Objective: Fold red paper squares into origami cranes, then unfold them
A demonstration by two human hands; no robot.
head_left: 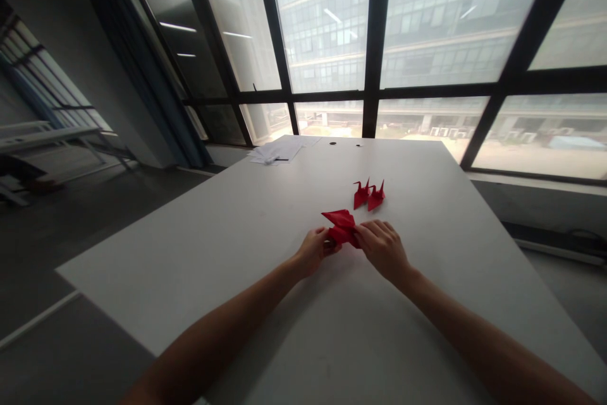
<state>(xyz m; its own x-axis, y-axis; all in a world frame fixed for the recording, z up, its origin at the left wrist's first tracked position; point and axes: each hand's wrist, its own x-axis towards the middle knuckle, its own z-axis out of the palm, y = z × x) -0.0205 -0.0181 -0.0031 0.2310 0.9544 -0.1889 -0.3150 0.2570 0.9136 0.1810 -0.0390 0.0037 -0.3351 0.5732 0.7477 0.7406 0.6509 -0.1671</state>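
Note:
A red folded-paper crane (342, 222), its folds partly opened out, is held just over the table between both hands. My left hand (313, 252) pinches its left lower side, fingers closed around the paper. My right hand (380, 246) grips its right side, with the fingertips pressed together on the paper. My fingers hide parts of both held edges. Just beyond the hands, two finished-looking red paper cranes stand side by side, the left crane (361, 195) close against the right crane (377, 196).
The white table (227, 215) stretches ahead to a wall of windows (327, 19). Loose white sheets (279, 150) with a dark pen-like item lie at its far left. A dark curtain (142, 76) hangs at left; another table (52, 133) stands beyond.

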